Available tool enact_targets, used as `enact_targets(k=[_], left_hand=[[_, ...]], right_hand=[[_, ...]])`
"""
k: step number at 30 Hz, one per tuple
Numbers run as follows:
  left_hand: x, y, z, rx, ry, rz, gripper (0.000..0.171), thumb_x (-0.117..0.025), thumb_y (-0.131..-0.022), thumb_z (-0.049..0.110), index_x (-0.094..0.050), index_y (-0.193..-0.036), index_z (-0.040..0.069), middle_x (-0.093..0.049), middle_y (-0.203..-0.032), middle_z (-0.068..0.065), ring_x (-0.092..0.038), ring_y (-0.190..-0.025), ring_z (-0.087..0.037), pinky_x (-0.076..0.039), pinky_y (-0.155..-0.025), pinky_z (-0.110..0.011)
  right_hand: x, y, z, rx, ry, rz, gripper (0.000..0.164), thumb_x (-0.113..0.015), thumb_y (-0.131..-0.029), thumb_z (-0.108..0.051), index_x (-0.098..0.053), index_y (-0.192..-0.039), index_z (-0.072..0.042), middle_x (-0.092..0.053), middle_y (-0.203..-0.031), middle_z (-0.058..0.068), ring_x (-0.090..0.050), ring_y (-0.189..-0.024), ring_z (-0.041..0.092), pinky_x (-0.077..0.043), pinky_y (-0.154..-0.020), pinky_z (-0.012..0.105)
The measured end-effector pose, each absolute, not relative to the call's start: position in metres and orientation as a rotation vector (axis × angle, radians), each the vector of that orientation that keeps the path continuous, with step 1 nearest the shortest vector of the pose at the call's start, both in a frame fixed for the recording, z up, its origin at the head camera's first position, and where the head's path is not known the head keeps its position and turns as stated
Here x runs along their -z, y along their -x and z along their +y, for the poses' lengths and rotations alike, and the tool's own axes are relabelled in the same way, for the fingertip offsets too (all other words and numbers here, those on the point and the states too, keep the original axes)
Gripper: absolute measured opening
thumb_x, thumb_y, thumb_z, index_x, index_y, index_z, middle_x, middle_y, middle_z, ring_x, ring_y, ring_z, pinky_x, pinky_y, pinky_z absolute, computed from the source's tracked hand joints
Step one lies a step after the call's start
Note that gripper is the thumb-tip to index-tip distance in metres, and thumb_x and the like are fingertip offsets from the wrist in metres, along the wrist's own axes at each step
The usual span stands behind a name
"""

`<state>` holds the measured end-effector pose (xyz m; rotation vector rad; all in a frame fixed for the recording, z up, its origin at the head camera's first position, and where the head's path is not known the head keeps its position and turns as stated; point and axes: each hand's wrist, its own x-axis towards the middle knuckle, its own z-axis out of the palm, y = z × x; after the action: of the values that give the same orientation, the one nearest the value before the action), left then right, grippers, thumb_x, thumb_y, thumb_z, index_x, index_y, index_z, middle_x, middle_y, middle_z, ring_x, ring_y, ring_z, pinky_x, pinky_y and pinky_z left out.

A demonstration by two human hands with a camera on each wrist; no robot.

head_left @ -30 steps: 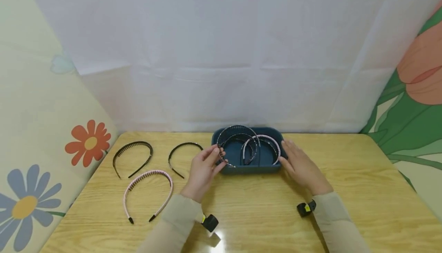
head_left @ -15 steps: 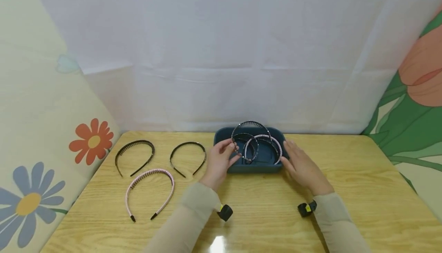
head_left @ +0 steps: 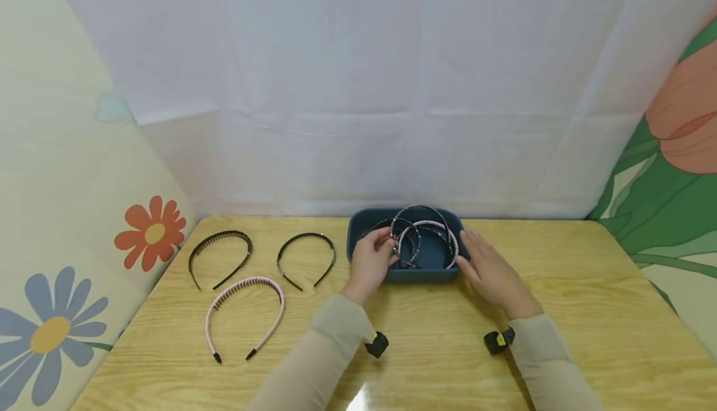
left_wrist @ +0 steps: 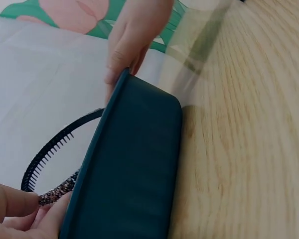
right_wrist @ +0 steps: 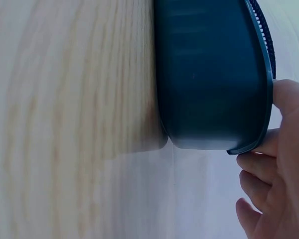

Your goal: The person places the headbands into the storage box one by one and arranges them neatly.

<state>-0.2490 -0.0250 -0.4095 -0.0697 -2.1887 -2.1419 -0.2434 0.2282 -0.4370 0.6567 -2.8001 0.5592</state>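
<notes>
My left hand (head_left: 371,263) pinches a sparkly dark headband (head_left: 417,207) by its lower part, over a dark blue bin (head_left: 426,276). In the left wrist view, thumb and fingertips close on the glittery band (left_wrist: 57,193), whose comb teeth point inward. Other headbands stand in the bin: a pale pink one (head_left: 455,246) on the right and dark ones, partly hidden behind the held band and my hand. My right hand (head_left: 495,274) rests against the bin's right end, fingers fairly straight; in the right wrist view, its thumb touches the rim (right_wrist: 268,107).
On the table's left lie a black toothed headband (head_left: 246,255), a thin dark headband (head_left: 287,244) and a pink headband (head_left: 278,311). A white sheet (head_left: 313,118) hangs behind the wooden table (head_left: 448,349). Each wrist carries a small black camera.
My left hand has moved right with the sparkly headband, bringing it down nearer the other bands in the bin. The right hand stays at the bin's end.
</notes>
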Motion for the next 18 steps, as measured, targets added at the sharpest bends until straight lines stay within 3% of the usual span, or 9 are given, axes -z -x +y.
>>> enact_targets(k=[8,12,18], left_hand=[[0.4078,0.2464,-0.0240,1.768,0.199,-2.414,0.034,-0.060,-0.096,-0.007,-0.062,-0.130,-0.012,-0.070,-0.117,-0.024,-0.070,-0.102,-0.033,-0.062,-0.081,-0.034],[0.4079,0.2461,-0.0215,1.523,0.276,-2.566,0.041,-0.060,-0.097,-0.001,-0.059,-0.137,-0.007,-0.070,-0.122,-0.020,-0.070,-0.109,-0.030,-0.060,-0.090,-0.040],[0.4092,0.2429,-0.0200,1.499,0.305,-2.621,0.049,-0.060,-0.097,0.005,-0.054,-0.145,0.002,-0.063,-0.134,-0.021,-0.067,-0.116,-0.028,-0.058,-0.094,-0.038]], right_hand=[[0.4392,0.2450,0.2279,-0.569,-0.674,-2.779,0.057,-0.047,-0.109,-0.024,-0.034,-0.152,0.012,-0.033,-0.158,0.030,-0.028,-0.147,0.047,-0.025,-0.120,0.060],[0.4393,0.2450,0.2284,-0.566,-0.675,-2.775,0.057,-0.047,-0.109,-0.024,-0.034,-0.152,0.012,-0.033,-0.158,0.030,-0.028,-0.147,0.047,-0.025,-0.120,0.060],[0.4386,0.2444,0.2296,-0.577,-0.671,-2.776,0.058,-0.047,-0.109,-0.025,-0.033,-0.152,0.011,-0.032,-0.158,0.030,-0.028,-0.147,0.048,-0.025,-0.120,0.060]])
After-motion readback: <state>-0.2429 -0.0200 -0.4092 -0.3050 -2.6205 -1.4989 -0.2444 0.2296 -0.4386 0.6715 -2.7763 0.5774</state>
